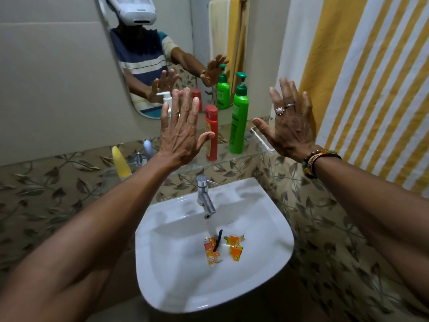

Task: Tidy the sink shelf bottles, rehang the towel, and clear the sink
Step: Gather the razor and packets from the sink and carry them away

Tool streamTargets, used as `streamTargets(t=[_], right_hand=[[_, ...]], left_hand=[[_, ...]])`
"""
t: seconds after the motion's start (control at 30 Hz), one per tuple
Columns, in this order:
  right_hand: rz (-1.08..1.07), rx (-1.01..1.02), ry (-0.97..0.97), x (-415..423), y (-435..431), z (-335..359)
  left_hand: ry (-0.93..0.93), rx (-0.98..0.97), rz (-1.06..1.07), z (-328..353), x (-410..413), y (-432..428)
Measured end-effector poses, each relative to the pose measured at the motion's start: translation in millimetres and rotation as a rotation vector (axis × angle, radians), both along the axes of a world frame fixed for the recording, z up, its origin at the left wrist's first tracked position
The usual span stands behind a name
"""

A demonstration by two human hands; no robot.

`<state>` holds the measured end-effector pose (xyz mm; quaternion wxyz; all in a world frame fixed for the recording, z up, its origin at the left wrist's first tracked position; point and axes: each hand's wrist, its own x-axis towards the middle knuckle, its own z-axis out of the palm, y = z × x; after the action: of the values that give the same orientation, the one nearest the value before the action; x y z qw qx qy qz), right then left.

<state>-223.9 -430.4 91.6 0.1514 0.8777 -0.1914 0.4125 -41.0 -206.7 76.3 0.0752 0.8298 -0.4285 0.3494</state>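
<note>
Holding left hand [178, 133] and right hand [290, 126] up before glass shelf [232, 156], spread wide, gripping nothing, probably as a starting signal. Yet to clear orange sachets [235, 246] from washbasin [162, 287].

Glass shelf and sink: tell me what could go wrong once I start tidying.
1. The red bottle and the green pump bottle stand tall and close together on the narrow glass shelf. The left hand, open right beside the red one, could tip it into the sink below.
2. Torn orange sachets lie in the bottom of the sink under the tap; running water might carry them toward the drain.
</note>
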Motion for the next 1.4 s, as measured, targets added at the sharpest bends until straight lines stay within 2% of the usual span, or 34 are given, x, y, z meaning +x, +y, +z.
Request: streamTargets(t=[0.2,0.63,0.87,1.0,1.13,1.4], right_hand=[[0.144,0.077,0.021,21,18,-10],[0.377,0.057,-0.031,67,67,-28],[0.336,0.072,-0.035,50,66,-20],[0.278,0.100,0.026,26,56,-22],[0.203,0.106,0.116,3,48,-43],[0.152,0.114,0.212,-21,44,-84]], left_hand=[[0.015,0.013,0.107,4,6,35],[0.025,0.059,0.329,1,5,113],[0.024,0.043,0.289,5,-10,100],[0.027,0.050,0.186,-7,-22,80],[0.071,0.054,0.094,-35,-36,65],[0.111,0.152,0.080,-74,-59,60]])
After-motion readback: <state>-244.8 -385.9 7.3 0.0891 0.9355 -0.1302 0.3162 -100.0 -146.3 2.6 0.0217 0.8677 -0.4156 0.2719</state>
